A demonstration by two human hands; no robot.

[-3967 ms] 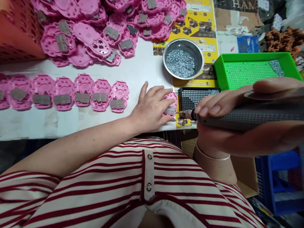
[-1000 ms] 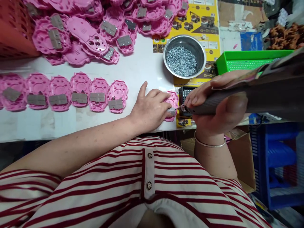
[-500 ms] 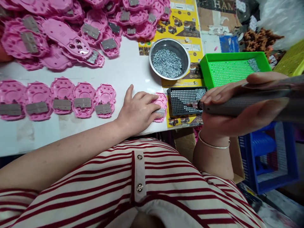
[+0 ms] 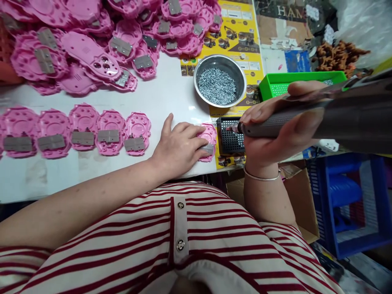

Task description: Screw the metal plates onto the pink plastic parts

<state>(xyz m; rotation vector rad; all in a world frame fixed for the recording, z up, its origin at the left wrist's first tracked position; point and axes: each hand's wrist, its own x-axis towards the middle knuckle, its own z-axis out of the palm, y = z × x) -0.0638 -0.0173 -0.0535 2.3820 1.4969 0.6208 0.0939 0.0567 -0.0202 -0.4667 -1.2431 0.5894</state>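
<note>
Pink casing (image 4: 209, 131) lies just left of the black perforated tray (image 4: 228, 143), under the fingertips of the left hand (image 4: 180, 147). That hand comes in from the left, palm down, fingers loosely spread, holding the casing flat with fingertips over its left side and on its grey plate (image 4: 210, 148). The right hand (image 4: 267, 150), over the right side of the tray, is closed around an electric screwdriver (image 4: 346, 116). The screwdriver's tip (image 4: 233, 128) points left over the tray; whether it touches the tray or bears a screw is too small to tell.

The relation that matters is sideways: the casing sits between the left hand and the tray, its long axis running away from the body, with the tip to its right and apart from it. The left hand is the nearer, in contact; the right is off to the right.

Farther out, a metal bowl (image 4: 238, 70) of screws (image 4: 217, 85) stands beyond the tray, and a green tray (image 4: 265, 90) beyond and right of it, partly hidden. Well left of the tray runs a row of similar casings (image 4: 82, 116), with a pile of pink parts (image 4: 81, 79) behind.
</note>
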